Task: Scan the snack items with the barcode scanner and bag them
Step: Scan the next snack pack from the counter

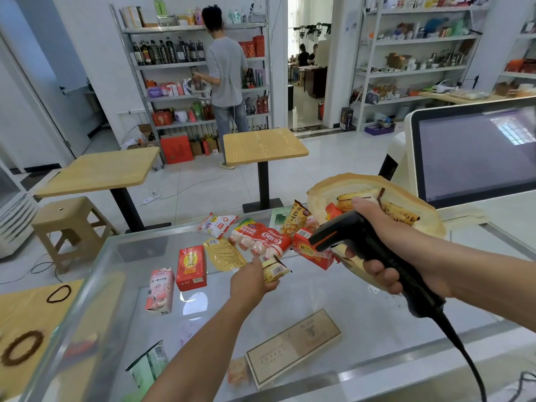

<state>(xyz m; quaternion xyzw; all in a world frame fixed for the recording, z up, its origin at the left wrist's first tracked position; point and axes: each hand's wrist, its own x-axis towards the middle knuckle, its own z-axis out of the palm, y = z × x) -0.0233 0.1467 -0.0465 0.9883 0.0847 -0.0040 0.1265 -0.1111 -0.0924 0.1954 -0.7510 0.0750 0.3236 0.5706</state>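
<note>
My right hand (385, 250) grips a black barcode scanner (356, 242) with an orange stripe, its head aimed left and down. My left hand (252, 278) holds a small yellow snack packet (274, 269) with its barcode facing up, just below the scanner head. On the glass counter (290, 300) lie a red sausage pack (261, 239), a yellow flat pouch (224, 253), a red carton (191, 266), a pink drink carton (159, 290), a red-white packet (216, 224) and a red box (311, 250). A brown paper bag (374, 184) behind the scanner holds several snacks.
A register screen (475, 152) stands at the right. Under the glass lie a tan flat box (293, 348) and a green packet (148, 365). The scanner cable (464, 349) trails to the lower right. Two wooden tables, a stool and a person at shelves are beyond the counter.
</note>
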